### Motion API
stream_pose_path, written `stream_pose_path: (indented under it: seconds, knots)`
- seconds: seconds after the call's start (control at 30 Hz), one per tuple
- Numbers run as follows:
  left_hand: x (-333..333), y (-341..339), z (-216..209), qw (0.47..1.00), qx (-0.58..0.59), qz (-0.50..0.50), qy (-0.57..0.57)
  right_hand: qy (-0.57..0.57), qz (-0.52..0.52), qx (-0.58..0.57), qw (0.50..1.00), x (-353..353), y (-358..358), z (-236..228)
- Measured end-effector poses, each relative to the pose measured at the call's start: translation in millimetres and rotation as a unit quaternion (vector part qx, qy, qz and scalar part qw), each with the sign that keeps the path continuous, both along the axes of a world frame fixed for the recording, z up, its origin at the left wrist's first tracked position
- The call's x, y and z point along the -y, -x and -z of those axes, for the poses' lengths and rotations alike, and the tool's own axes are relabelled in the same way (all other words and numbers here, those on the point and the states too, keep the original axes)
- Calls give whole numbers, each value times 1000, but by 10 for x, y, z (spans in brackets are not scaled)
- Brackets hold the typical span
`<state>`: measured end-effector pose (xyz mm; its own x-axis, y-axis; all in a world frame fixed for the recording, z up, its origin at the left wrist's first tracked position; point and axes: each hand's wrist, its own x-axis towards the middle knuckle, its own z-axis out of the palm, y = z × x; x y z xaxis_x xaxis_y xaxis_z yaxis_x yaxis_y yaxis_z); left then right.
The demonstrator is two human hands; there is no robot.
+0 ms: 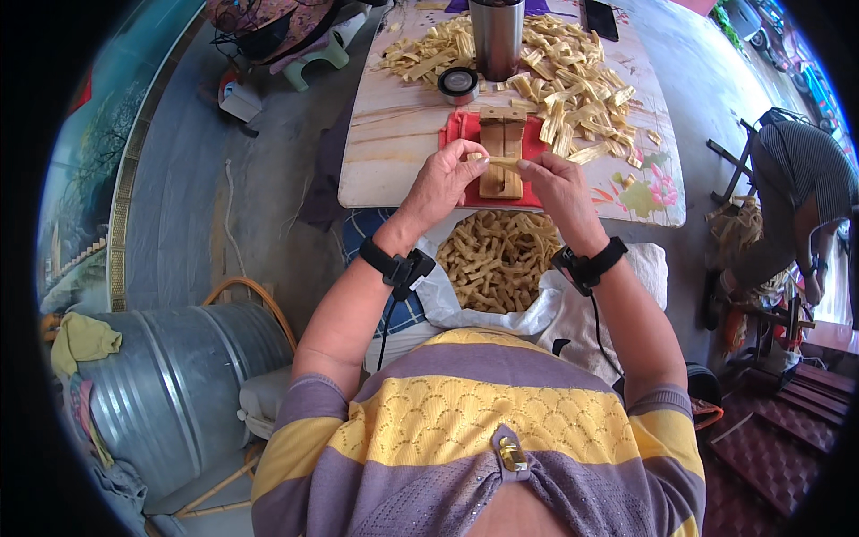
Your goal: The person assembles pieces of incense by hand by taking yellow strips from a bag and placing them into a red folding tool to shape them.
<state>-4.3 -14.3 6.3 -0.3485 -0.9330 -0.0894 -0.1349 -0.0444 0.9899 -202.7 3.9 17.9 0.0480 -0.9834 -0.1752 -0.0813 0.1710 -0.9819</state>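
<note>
A short pale-yellow strip (pixel 504 162) stretches between my two hands over a small wooden fixture (pixel 492 188). My left hand (pixel 443 179) pinches one end between thumb and fingers. At the other end my right hand (pixel 557 183) grips it with closed fingers. The fixture lies on a red cloth (pixel 535 139) at the table's near edge and has a groove down its middle. Below, against my lap, a white plastic bag (pixel 440 300) holds many folded or knotted yellow pieces (pixel 497 259). What the strips are made of I cannot tell.
Loose flat strips (pixel 582 98) cover the far part of the table (pixel 385 170). Among them stand a steel tumbler (pixel 497 40) and its lid (pixel 458 83); a phone (pixel 600 20) lies behind. A metal drum (pixel 179 385) is at left. Another person (pixel 796 179) bends over at right.
</note>
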Motion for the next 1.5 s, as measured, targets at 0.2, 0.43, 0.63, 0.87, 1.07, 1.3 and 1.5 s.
stream_pose_path:
  seconds: [0.2, 0.43, 0.63, 0.87, 1.07, 1.3, 1.5]
  knots:
    - [267, 24, 282, 991, 89, -30, 96, 59, 8, -74, 995, 222, -32, 233]
    - [-93, -4, 35, 959, 265, -51, 92, 100, 39, -236, 966, 16, 50, 350]
    - [-540, -136, 220, 993, 82, 65, 53, 270, 7, -181, 946, -502, -222, -153]
    - [-917, 75, 126, 894, -351, 56, -274, 361, -83, -74, 926, -932, -391, -212]
    - [-881, 111, 66, 892, -322, 66, -310, 194, -64, -11, 979, -937, -374, -279]
    - [-853, 159, -157, 916, 230, -20, 328, 178, -10, -54, 983, -704, -281, -30]
    - [-864, 203, -335, 854, 154, -134, 478, -121, -84, 432, 890, -758, -367, -270]
